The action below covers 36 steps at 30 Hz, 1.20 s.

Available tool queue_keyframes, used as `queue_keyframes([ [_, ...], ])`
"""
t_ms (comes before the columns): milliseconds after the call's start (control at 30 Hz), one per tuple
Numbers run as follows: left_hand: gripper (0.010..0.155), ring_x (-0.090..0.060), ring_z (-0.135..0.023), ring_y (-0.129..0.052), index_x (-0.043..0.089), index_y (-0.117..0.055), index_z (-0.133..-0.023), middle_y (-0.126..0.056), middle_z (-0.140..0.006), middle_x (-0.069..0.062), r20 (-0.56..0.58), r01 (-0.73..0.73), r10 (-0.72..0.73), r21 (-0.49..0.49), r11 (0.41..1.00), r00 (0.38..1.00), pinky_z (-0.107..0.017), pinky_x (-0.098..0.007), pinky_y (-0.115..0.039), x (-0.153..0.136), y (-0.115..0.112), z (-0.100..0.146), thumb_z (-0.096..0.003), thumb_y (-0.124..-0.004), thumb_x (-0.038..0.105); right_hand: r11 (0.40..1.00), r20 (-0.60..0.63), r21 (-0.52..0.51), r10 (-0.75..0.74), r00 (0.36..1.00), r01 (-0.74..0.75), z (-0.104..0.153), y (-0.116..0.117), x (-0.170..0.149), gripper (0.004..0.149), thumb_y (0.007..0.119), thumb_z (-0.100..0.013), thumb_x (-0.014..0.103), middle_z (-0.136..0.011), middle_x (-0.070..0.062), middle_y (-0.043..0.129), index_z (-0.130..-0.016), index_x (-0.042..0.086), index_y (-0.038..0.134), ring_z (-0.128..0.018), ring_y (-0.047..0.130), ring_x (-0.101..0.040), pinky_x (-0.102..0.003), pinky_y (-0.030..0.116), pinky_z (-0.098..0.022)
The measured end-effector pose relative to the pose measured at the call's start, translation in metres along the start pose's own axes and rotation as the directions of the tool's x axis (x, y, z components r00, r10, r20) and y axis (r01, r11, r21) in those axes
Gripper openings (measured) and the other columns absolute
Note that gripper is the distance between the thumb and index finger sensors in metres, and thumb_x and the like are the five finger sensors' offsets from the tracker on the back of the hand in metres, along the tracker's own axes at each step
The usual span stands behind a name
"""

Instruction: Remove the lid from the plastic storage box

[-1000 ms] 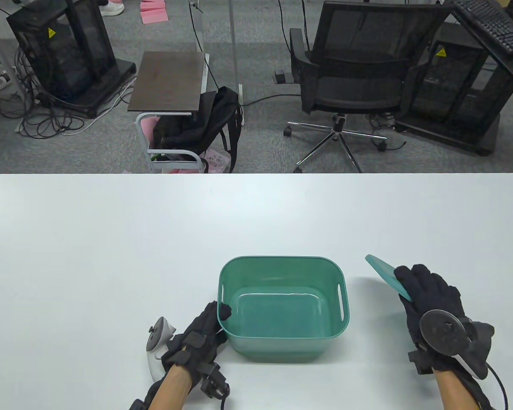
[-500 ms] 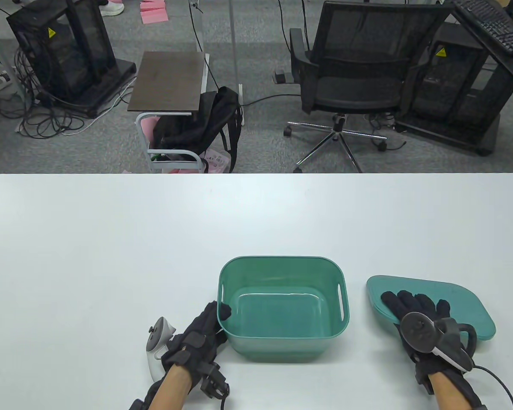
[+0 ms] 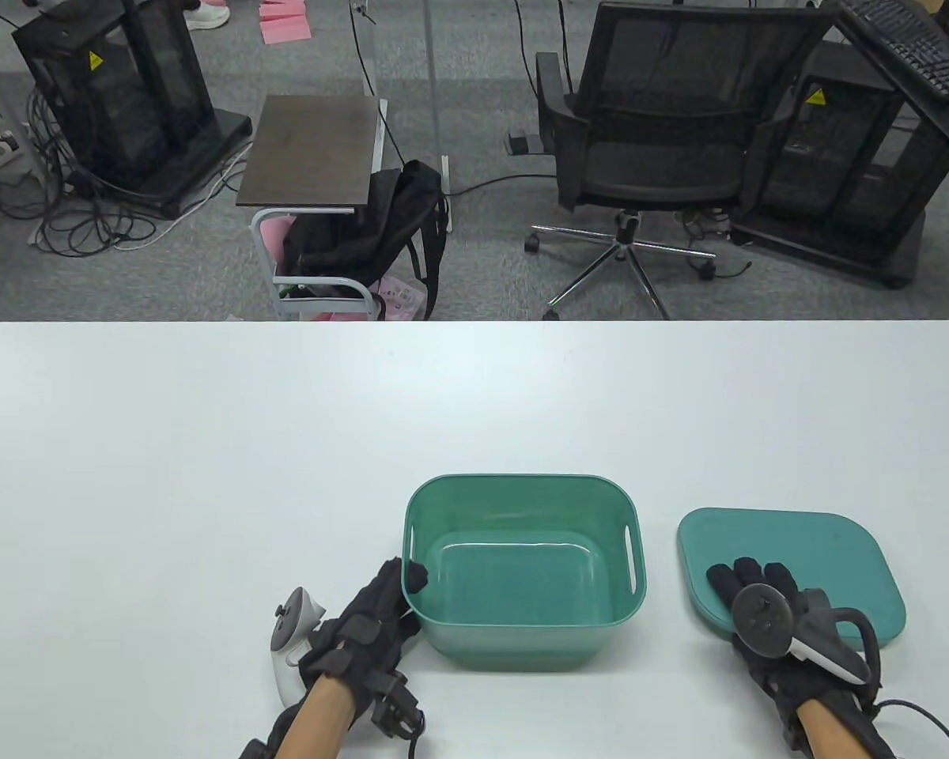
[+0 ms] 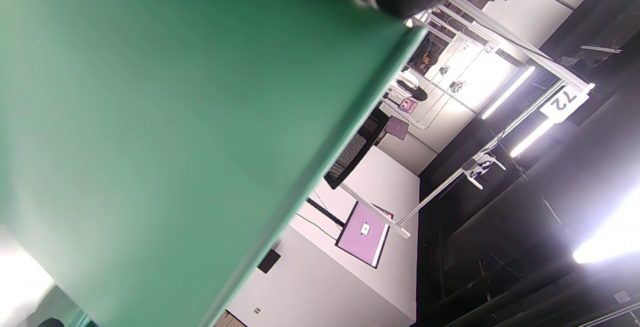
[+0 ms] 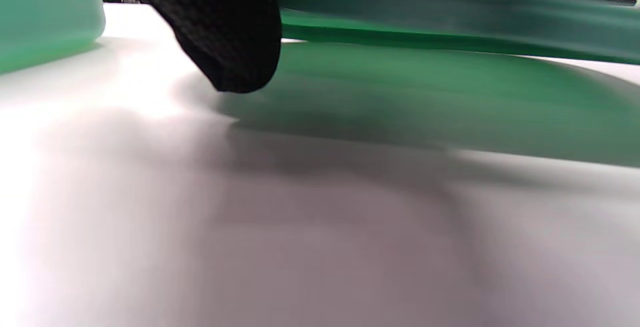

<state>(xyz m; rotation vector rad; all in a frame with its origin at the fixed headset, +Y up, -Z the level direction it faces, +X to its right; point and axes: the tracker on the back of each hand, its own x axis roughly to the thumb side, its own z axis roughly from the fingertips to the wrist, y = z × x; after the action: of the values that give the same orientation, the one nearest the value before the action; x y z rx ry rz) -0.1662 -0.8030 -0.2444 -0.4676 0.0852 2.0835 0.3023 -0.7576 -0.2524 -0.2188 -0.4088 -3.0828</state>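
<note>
Setting-down step, nearly done. Lid [image 3: 791, 569] off and near the table's [image 3: 206, 443] front edge, right of the open box [image 3: 522, 569]. Right hand [image 3: 767, 624] fingers atop the lid's near edge, thumb underneath; left hand [image 3: 364, 632] gripping the box's rim. Next, probably: letting go and drawing clear.

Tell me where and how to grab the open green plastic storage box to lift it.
Probably grip the green plastic storage box by its two short side walls, one hand from each side, fingers through the slot handles just under the rim. The left hand already holds the left near corner; the walls taper downward, so lower grips could slip.
</note>
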Motion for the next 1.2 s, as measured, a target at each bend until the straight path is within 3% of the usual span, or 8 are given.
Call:
queue_keyframes([
  [300, 0.049, -0.049, -0.101, -0.01, 0.018, -0.071, -0.092, -0.01, -0.115, -0.021, -0.001, -0.002, 0.002, -0.001, 1.0, 1.0, -0.068, -0.065, -0.022, 0.0, 0.0, 0.0, -0.0605, -0.054, 0.051, 0.996, 0.012, 0.089, 0.022, 1.0, -0.022, -0.001, 0.005, 0.003, 0.082, 0.087, -0.053, 0.031, -0.118, -0.013, 0.033, -0.112, 0.025, 0.03, -0.104, 0.042, -0.049, -0.069, 0.053, -0.068],
  [367, 0.049, -0.05, -0.101, -0.011, 0.019, -0.072, -0.092, -0.01, -0.115, -0.022, 0.0, -0.001, 0.001, 0.001, 1.0, 1.0, -0.068, -0.065, -0.022, 0.0, 0.0, 0.0, -0.0605, -0.054, 0.052, 0.99, 0.004, 0.137, -0.012, 1.0, 0.011, -0.002, 0.006, 0.003, 0.076, 0.085, -0.055, 0.028, -0.118, -0.014, 0.035, -0.112, 0.025, 0.036, -0.104, 0.043, -0.049, -0.069, 0.052, -0.069],
  [800, 0.058, -0.051, -0.101, -0.013, 0.016, -0.073, -0.099, -0.015, -0.116, -0.022, 0.032, -0.04, 0.04, -0.002, 0.999, 0.999, -0.068, -0.065, -0.023, -0.002, 0.003, 0.001, -0.0605, -0.053, 0.055, 0.992, 0.003, 0.128, -0.016, 1.0, 0.015, -0.005, 0.006, 0.0, 0.073, 0.084, -0.055, 0.029, -0.118, -0.014, 0.037, -0.111, 0.026, 0.038, -0.104, 0.045, -0.048, -0.07, 0.05, -0.069],
  [1200, 0.063, -0.053, -0.101, -0.019, 0.012, -0.063, -0.105, -0.021, -0.116, -0.025, 0.06, -0.069, 0.065, 0.066, 0.995, 0.996, -0.069, -0.065, -0.029, 0.005, 0.007, 0.011, -0.0604, -0.052, 0.056, 0.993, -0.005, 0.117, -0.032, 0.999, 0.032, -0.007, 0.005, -0.002, 0.071, 0.084, -0.055, 0.032, -0.118, -0.013, 0.039, -0.111, 0.026, 0.04, -0.104, 0.046, -0.048, -0.07, 0.049, -0.069],
])
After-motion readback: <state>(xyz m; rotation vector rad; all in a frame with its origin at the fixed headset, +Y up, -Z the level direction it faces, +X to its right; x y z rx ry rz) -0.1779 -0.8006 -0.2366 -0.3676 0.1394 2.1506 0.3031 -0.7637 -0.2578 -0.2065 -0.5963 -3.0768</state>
